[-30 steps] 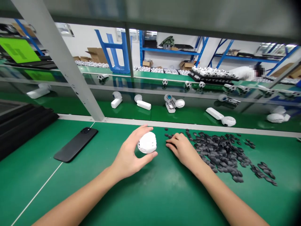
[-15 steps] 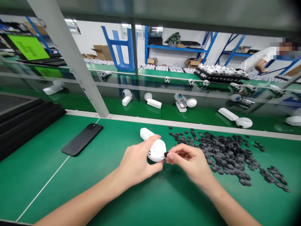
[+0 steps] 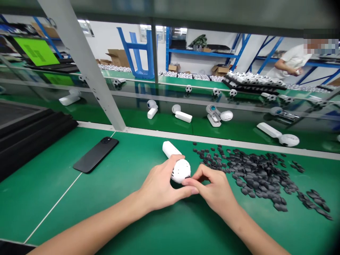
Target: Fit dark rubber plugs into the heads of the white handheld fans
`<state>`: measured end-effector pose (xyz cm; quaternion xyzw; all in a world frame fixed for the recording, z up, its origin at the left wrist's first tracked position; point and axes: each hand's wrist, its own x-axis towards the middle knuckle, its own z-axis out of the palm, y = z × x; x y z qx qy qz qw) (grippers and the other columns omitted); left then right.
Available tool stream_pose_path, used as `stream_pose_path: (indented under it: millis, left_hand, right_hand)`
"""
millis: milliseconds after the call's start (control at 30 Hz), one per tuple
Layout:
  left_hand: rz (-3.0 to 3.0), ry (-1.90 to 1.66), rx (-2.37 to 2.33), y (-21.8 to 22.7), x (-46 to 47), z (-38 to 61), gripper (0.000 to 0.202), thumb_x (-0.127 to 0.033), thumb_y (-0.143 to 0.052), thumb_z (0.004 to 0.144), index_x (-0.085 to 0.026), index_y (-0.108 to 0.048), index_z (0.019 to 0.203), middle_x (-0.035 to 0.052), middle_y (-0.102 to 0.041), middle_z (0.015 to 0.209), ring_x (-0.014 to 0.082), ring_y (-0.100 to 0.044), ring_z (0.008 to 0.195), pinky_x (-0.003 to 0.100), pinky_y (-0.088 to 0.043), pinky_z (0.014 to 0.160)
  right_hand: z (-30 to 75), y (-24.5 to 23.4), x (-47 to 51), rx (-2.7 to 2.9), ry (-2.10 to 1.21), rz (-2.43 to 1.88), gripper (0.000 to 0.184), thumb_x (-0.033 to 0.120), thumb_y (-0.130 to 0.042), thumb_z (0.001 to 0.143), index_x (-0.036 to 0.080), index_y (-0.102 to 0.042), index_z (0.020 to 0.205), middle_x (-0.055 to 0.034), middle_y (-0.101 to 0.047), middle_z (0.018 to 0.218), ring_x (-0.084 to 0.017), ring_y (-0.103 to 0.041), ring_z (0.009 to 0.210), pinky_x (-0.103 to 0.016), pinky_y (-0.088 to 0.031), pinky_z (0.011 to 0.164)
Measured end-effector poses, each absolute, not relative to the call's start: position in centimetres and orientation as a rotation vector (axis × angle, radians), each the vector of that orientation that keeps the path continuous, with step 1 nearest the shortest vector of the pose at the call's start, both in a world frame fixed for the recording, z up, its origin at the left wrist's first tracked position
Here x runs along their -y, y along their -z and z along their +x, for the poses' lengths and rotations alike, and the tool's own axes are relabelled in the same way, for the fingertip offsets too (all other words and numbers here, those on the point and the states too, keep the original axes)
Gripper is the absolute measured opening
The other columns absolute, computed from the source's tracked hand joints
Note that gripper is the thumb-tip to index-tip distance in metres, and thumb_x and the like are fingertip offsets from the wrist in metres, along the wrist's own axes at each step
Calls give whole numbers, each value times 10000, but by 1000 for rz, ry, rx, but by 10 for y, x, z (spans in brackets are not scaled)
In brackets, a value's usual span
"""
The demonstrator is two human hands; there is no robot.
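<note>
Fingers of our left hand clamp around a white ball-shaped device, whose white cylindrical handle points toward the far edge of the green desk. Fingertips of our right hand press together at the ball's side, near the desk's middle; we cannot tell if they pinch anything. Just right lies a scattered heap of black discs. Toward the left sit a black smartphone, back up, and stacked black foam sheets. Past the far edge, a grey steel post partly blocks our view of a green conveyor carrying white devices. Farther off, a co-worker stands among blue shelving.
</note>
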<state>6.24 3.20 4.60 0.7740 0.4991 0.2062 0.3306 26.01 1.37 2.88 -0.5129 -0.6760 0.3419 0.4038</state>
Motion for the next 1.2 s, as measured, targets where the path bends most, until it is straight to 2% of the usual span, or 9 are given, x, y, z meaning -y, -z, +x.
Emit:
stream_pose_path:
  millis: [133, 300, 567, 700, 800, 967, 1200]
  left_hand:
    - [2150, -652, -1288, -31, -32, 62, 716, -700, -722, 793, -284, -489, 1327, 28, -728, 1023, 263, -694, 820, 321, -453, 653]
    - [2232, -727, -1270, -26, -34, 62, 667, -678, -719, 810, -276, -512, 1301, 26, -735, 987, 247, -702, 768, 307, -445, 635]
    - [2216, -718, -1216, -29, -40, 59, 664, -616, -751, 801, -267, -496, 1304, 9, -733, 966, 211, -679, 722, 294, -471, 641]
    - [2218, -662, -1167, -34, -42, 52, 534, -546, -698, 868, -265, -520, 1286, 2, -711, 937, 191, -641, 705, 281, -452, 631]
    - [2131, -704, -1173, -37, -42, 47, 421, -488, -626, 935, -258, -534, 1276, -4, -675, 884, 167, -595, 673, 266, -431, 610]
    - [2010, -801, -1128, -43, -47, 40, 365, -465, -598, 952, -236, -558, 1232, -20, -613, 791, 139, -503, 611, 245, -393, 566]
    - [1800, -921, -1129, -50, -60, 32, 383, -531, -602, 948, -245, -583, 1202, 12, -644, 978, 146, -563, 734, 236, -467, 619]
  right_hand:
    - [262, -25, -15, 1735, -878, -1332, 386, 363, -824, 850, 207, -558, 619, 42, -598, 602, -125, -506, 565, -261, -365, 534]
    - [264, -20, -16, 1757, -890, -1193, 354, 312, -788, 891, 216, -523, 677, 6, -664, 776, -156, -601, 721, -251, -441, 605]
    - [260, -14, -17, 1848, -742, -1014, 333, 290, -720, 966, 225, -476, 749, -1, -602, 841, -174, -625, 828, -287, -468, 727]
    - [271, -25, -20, 2063, -775, -929, 165, 257, -512, 1072, 225, -592, 931, -49, -655, 1005, -197, -652, 961, -318, -506, 840]
    - [298, -33, -33, 2098, -729, -1040, 259, 245, -396, 1110, 244, -653, 1135, -49, -703, 1105, -194, -661, 1040, -325, -510, 929]
    - [353, -29, -59, 2099, -340, -1538, 232, 324, -525, 1068, 274, -741, 1135, -52, -715, 1085, -254, -665, 1035, -392, -527, 908]
    - [355, -24, -56, 2359, -234, -1578, 194, 368, -615, 1024, 313, -781, 1108, -56, -682, 1030, -249, -650, 974, -367, -560, 788]
